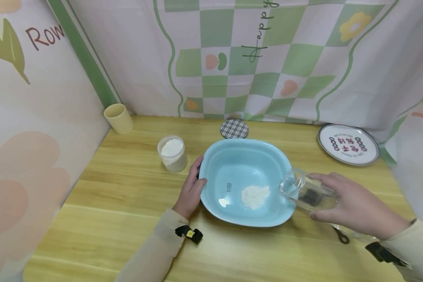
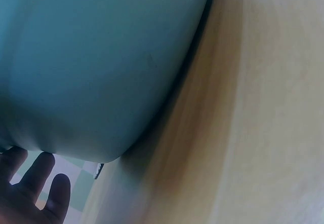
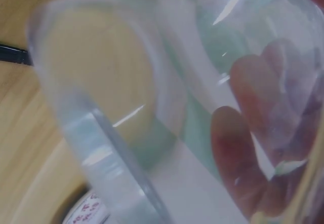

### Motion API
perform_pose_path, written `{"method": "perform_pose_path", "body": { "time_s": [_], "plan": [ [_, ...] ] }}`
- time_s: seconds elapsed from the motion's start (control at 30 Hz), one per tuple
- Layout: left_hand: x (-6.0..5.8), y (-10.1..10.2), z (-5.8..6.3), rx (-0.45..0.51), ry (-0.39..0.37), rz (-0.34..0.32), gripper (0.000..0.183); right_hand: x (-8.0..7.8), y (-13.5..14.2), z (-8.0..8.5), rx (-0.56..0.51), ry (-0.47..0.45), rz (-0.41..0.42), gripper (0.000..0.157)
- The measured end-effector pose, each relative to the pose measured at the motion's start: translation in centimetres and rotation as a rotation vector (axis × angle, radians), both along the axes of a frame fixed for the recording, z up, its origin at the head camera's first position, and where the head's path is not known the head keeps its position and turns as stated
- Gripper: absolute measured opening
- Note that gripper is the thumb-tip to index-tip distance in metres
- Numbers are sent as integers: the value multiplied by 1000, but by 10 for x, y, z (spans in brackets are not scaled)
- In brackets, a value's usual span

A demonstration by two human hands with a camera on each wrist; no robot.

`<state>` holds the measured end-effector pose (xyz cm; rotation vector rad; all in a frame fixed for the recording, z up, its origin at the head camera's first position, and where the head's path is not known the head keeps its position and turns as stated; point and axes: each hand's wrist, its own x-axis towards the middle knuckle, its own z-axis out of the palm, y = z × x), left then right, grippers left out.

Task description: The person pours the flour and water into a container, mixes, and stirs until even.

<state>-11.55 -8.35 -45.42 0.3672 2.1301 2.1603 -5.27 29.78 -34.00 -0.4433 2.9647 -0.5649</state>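
A light blue bowl (image 1: 246, 156) stands on the table with a small heap of white powder (image 1: 255, 196) on its bottom. My left hand (image 1: 190, 194) grips its left rim, thumb on top and fingers around the outside. In the left wrist view, fingertips (image 2: 46, 159) rest against the outer wall of the bowl (image 2: 101, 67). My right hand (image 1: 356, 203) holds a clear glass (image 1: 304, 192) tilted to the left, its mouth over the right rim of the bowl. Fingers show through the glass (image 3: 167, 82) in the right wrist view.
Left of the bowl is a clear jar of white powder (image 1: 174, 158). A cream cup (image 1: 121, 121) stands at the back left corner. Behind the bowl lies a checked coaster (image 1: 234, 128); a printed plate (image 1: 349, 158) is at the back right. A dark looped handle (image 1: 342, 236) lies below my right hand.
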Motion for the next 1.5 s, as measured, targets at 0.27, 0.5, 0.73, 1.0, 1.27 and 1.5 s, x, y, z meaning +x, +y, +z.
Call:
{"method": "perform_pose_path", "body": {
  "time_s": [0.27,0.5,0.73,1.0,1.27,1.5],
  "plan": [
    [0,1,1,-3,-6,1,67,-1,0,2,11,-20,1,95],
    [-1,0,1,-4,-9,0,67,-2,-1,3,19,-1,10,95],
    [0,0,2,-5,-10,-3,65,-2,0,3,19,-12,10,94],
    [1,0,2,-9,-11,6,66,-2,-1,3,21,-11,10,94],
    [0,0,2,-6,-3,2,66,-3,-1,4,41,-9,14,97],
    [-1,0,1,-6,4,-3,65,-3,-1,5,48,4,25,97]
  ]
}}
